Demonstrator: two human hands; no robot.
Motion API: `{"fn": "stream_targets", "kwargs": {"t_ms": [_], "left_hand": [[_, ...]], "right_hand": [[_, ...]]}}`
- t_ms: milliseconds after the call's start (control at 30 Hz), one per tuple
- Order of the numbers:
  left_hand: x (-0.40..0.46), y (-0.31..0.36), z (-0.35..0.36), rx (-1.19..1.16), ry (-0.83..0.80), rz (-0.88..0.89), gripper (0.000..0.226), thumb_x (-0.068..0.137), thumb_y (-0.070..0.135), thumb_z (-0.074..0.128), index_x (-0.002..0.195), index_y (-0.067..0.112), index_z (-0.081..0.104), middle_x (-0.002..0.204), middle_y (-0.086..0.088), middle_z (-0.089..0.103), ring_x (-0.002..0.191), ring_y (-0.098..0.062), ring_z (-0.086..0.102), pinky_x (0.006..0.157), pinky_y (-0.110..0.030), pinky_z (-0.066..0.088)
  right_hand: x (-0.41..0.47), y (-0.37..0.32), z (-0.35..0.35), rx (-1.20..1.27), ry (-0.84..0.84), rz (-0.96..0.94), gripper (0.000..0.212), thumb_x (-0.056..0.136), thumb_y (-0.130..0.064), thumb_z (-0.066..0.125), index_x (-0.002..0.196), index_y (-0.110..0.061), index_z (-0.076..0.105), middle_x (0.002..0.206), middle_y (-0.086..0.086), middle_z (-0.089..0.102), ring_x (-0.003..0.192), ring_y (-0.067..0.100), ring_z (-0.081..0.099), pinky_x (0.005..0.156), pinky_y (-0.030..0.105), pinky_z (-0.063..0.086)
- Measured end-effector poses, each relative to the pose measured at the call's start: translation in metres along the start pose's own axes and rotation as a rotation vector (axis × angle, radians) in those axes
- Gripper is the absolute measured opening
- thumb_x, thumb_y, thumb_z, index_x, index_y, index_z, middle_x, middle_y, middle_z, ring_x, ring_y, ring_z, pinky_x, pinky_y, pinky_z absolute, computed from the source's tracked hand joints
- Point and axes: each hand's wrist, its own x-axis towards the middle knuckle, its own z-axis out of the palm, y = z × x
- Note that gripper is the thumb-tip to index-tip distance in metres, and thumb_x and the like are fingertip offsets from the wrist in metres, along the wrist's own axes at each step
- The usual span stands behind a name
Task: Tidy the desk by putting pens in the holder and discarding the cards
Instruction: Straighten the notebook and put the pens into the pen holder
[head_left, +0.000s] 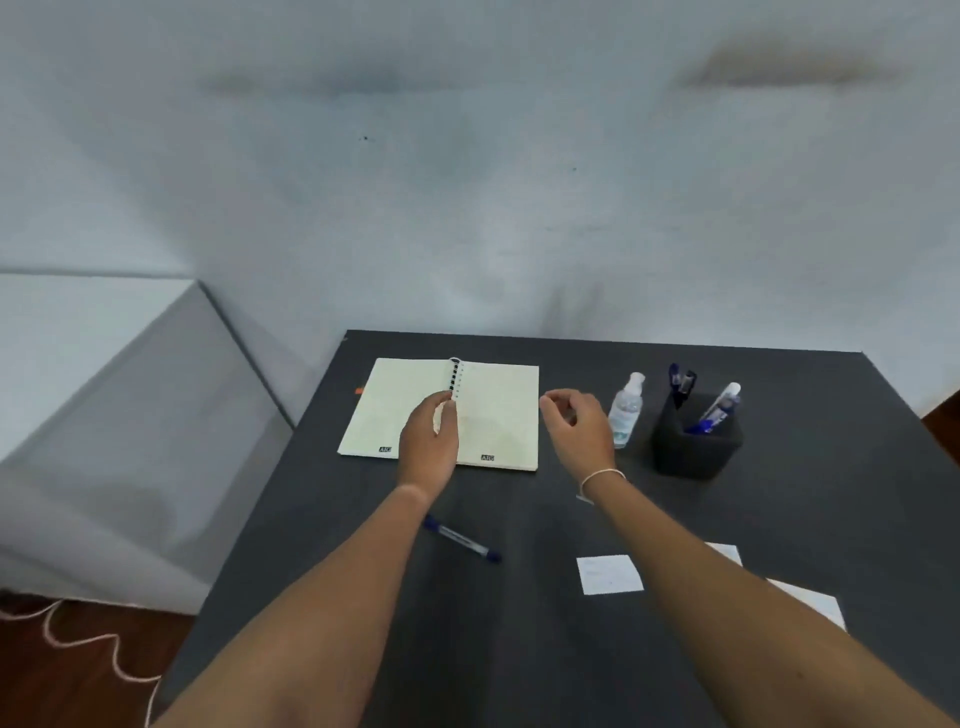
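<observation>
**A:** Where are we on the tidy-up?

**B:** From my feed, partway, I'd judge. The holder (696, 441) stands at the far right of the desk (519, 649) with several pens in it: two dark ones at its back left, a white-and-blue one leaning to the right. One pen (461, 539) lies loose on the desk near me, partly under my left forearm.

**A:** And the cards?

**B:** None discarded that I can see. One card (609, 573) lies flat in the open, and two more white pieces (810, 603) show past my right forearm, partly hidden. I see no bin in view, so I can't say where they go.

**A:** Hands?

**B:** My left hand (428, 447) rests over the open notebook (498, 415), near the spiral, fingers bent downward. Whether it pinches a page or only touches, I cannot tell. My right hand (576, 426) hovers just right of the notebook, fingers loosely curled, and I see nothing in it. It's near the bottle (626, 410), not touching it.

**A:** So what's left?

**B:** The loose pen into the holder, then the cards. The notebook isn't named in the task, so I'd count it as a side matter.
</observation>
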Motion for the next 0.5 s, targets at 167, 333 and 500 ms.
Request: {"fn": "stream_targets", "kwargs": {"t_ms": [167, 333, 500], "left_hand": [[-0.022, -0.075, -0.052, 0.238, 0.02, 0.038, 0.037, 0.095, 0.023, 0.049, 0.129, 0.011, 0.052, 0.136, -0.005, 0.053, 0.129, -0.02, 0.045, 0.108, -0.026, 0.033], [-0.043, -0.128, -0.065, 0.596, -0.115, 0.038, 0.045, 0.097, 0.029, 0.04, 0.141, 0.019, 0.038, 0.154, -0.007, 0.028, 0.143, -0.022, 0.023, 0.119, -0.036, 0.016], [-0.059, -0.159, -0.067, 0.83, -0.254, 0.075, 0.052, 0.096, 0.04, 0.026, 0.146, 0.024, 0.027, 0.159, -0.005, 0.015, 0.147, -0.024, 0.01, 0.12, -0.039, 0.002]], "right_hand": [[-0.033, 0.011, 0.068, -0.084, -0.171, -0.008, 0.018, 0.085, -0.029, 0.059, 0.099, -0.021, 0.065, 0.103, -0.002, 0.059, 0.102, 0.017, 0.056, 0.086, 0.029, 0.046], [-0.063, 0.031, 0.108, -0.278, -0.322, -0.038, 0.027, 0.083, -0.031, 0.062, 0.108, -0.02, 0.063, 0.111, 0.001, 0.06, 0.11, 0.019, 0.052, 0.097, 0.033, 0.044], [-0.071, 0.047, 0.125, -0.528, -0.42, -0.09, 0.037, 0.084, -0.032, 0.06, 0.119, -0.019, 0.058, 0.12, 0.003, 0.057, 0.114, 0.023, 0.049, 0.097, 0.032, 0.04]]}}
